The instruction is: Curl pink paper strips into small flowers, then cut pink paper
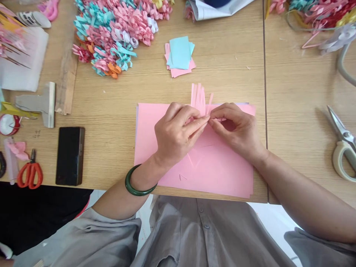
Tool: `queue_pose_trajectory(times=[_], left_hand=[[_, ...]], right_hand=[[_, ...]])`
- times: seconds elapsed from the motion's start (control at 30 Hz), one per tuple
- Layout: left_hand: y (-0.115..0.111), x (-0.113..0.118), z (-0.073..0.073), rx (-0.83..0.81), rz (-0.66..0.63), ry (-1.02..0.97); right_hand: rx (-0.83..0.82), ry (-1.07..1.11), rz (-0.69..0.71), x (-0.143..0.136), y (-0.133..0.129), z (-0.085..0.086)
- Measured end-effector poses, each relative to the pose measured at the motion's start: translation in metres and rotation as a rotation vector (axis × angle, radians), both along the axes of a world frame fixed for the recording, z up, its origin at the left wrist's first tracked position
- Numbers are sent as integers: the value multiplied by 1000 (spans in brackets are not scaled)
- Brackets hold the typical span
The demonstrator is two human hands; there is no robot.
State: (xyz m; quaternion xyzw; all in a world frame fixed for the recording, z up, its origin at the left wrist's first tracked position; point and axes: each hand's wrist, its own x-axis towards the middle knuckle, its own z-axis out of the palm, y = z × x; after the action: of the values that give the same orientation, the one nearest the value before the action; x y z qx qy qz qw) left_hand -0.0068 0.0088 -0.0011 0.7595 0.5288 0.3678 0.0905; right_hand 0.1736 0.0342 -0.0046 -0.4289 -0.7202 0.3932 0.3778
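A pink fringed paper [198, 97], cut into narrow strips that point away from me, is pinched between my two hands. My left hand [179, 129], with a green bangle [140, 181] on its wrist, closes its fingertips on the paper's lower edge. My right hand [239, 129] pinches the same piece at its right end, where one strip stands apart. The fingertips of both hands nearly meet and hide the base of the fringe. Beneath them lie large pink sheets [222, 178] with a few thin paper scraps [183, 177] on top.
Small blue and pink paper pieces [180, 53] are stacked beyond my hands. A heap of curled paper strips [119, 29] lies at the back left. A phone [69, 155], red-handled scissors [30, 172] and a metal clip [46, 104] are leftward; larger scissors [345, 142] lie rightward.
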Motion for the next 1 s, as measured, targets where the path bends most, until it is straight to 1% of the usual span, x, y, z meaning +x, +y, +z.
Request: queue_pose_trajectory(times=[0.1, 0.2, 0.27, 0.37, 0.47, 0.6, 0.73, 0.83, 0.93, 1.0], left_hand=[[-1, 0, 1, -21, 22, -28], [-2, 0, 3, -19, 62, -81], [-1, 1, 4, -1, 90, -80], [-1, 3, 3, 17, 103, -56], [0, 3, 1, -15, 88, -43], [2, -1, 1, -50, 69, -26], [8, -8, 5, -63, -23, -14], [12, -12, 5, -79, -85, -14], [13, -13, 2, -8, -141, 5], [12, -12, 0, 7, -173, 14]], right_hand=[[-27, 13, 17, 0, -1, 3], [-117, 89, 0, 0, -2, 4], [-145, 112, 4, 1, -2, 3], [-73, 56, 25, 2, -1, 0], [25, 23, 40, 3, 0, -3], [138, -18, 102, 3, 1, -4], [217, -71, 123, 2, 0, -5], [282, -86, 150, 3, 0, -7], [364, -156, 177, 4, 0, -8], [405, -191, 184, 4, -1, -8]])
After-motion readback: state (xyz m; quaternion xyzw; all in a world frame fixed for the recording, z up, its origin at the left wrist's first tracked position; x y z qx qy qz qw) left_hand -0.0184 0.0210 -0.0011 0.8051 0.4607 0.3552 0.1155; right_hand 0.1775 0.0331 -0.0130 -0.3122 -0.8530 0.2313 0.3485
